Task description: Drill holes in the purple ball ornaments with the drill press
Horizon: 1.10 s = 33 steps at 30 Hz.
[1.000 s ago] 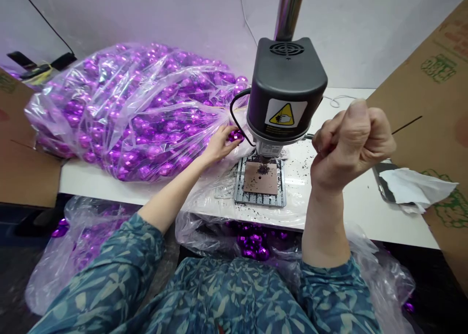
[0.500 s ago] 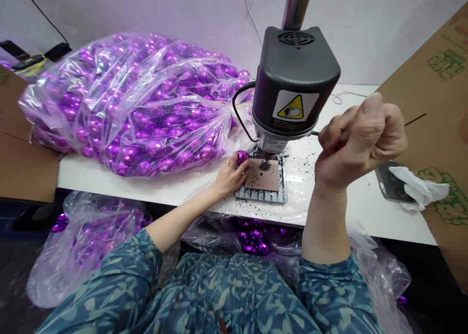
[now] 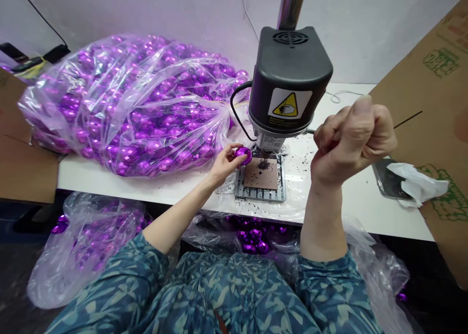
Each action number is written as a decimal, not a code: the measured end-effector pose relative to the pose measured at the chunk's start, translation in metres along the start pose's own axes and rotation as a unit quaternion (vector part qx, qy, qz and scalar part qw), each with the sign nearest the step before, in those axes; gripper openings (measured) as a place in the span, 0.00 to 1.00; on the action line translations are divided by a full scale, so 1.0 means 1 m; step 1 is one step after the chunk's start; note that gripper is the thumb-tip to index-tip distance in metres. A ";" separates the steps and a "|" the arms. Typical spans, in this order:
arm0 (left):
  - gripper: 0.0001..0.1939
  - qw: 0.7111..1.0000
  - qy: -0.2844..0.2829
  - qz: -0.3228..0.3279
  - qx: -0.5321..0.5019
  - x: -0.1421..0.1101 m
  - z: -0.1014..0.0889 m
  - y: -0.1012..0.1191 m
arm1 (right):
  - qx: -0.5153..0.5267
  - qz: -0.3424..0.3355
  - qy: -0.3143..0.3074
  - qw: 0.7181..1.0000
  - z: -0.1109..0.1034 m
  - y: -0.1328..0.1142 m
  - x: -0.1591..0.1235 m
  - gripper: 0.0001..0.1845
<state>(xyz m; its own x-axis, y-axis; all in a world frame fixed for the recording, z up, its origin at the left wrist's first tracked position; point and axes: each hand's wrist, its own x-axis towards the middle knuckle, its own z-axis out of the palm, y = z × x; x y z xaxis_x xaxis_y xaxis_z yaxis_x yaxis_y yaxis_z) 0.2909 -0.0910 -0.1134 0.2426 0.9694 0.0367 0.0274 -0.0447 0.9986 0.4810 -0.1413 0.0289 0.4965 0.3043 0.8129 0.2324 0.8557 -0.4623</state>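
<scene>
Purple ball [image 3: 244,154] is pinched by the left hand [image 3: 223,166], just beside the brown board [image 3: 259,179] beneath the drill [image 3: 291,78]. The lever [image 3: 310,131] is enclosed by the clenched right hand [image 3: 351,146]. Table space at left is obstructed by a bulging bag [image 3: 127,112]; at right, a phone [image 3: 386,179] is partly covered by tissue [image 3: 420,182].

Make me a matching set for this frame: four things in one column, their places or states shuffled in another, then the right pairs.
1. purple ball
2. right hand
3. brown board
4. dark phone-like slab

A. partly covered by white tissue
B. strewn with dark shavings
C. held in the left hand
D. closed, to the right of the black machine head

Pairs: 1-C, 2-D, 3-B, 4-A
</scene>
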 end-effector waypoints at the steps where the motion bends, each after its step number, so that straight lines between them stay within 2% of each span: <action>1: 0.23 0.995 -0.017 -0.054 -0.081 -0.002 0.000 0.002 | -0.002 -0.002 0.000 1.000 0.000 0.000 0.000 0.25; 3: 0.24 0.969 -0.048 -0.139 -0.201 -0.005 0.000 0.004 | -0.004 -0.008 0.000 1.000 0.000 0.000 0.000 0.24; 5: 0.23 0.946 -0.055 -0.180 -0.265 -0.007 0.000 0.003 | 0.000 -0.013 -0.001 1.000 0.001 0.000 0.000 0.24; 8: 0.21 0.932 -0.036 -0.188 -0.308 -0.009 0.002 -0.003 | 0.009 -0.012 -0.007 1.000 0.000 0.000 0.000 0.23; 10: 0.24 0.933 -0.036 -0.175 -0.311 -0.010 0.005 -0.008 | 0.006 -0.011 -0.014 1.000 -0.001 0.000 0.000 0.23; 14: 0.35 0.965 -0.021 -0.110 -0.236 -0.014 0.016 -0.018 | 0.002 -0.012 -0.017 1.000 -0.001 0.000 0.000 0.23; 17: 0.34 0.989 -0.008 -0.039 -0.144 -0.014 0.024 -0.025 | 0.000 -0.014 -0.012 1.000 -0.001 -0.001 -0.001 0.23; 20: 0.31 0.997 -0.012 0.004 -0.070 -0.014 0.028 -0.033 | 0.007 -0.007 -0.006 1.000 0.000 -0.002 -0.002 0.23; 29: 0.29 0.993 -0.028 0.096 0.060 -0.004 0.035 -0.050 | -0.004 -0.012 -0.008 1.000 -0.001 -0.003 -0.003 0.23; 33: 0.28 0.969 -0.034 0.160 0.184 -0.008 0.035 -0.049 | -0.001 -0.039 -0.019 0.999 -0.002 0.000 -0.003 0.22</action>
<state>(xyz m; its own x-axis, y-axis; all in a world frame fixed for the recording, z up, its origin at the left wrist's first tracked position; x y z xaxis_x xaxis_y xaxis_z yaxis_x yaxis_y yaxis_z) 0.3221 -0.1050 -0.1644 0.3591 0.8740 0.3274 0.2818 -0.4360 0.8547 0.4805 -0.1433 0.0258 0.4444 0.2516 0.8598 0.2710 0.8770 -0.3967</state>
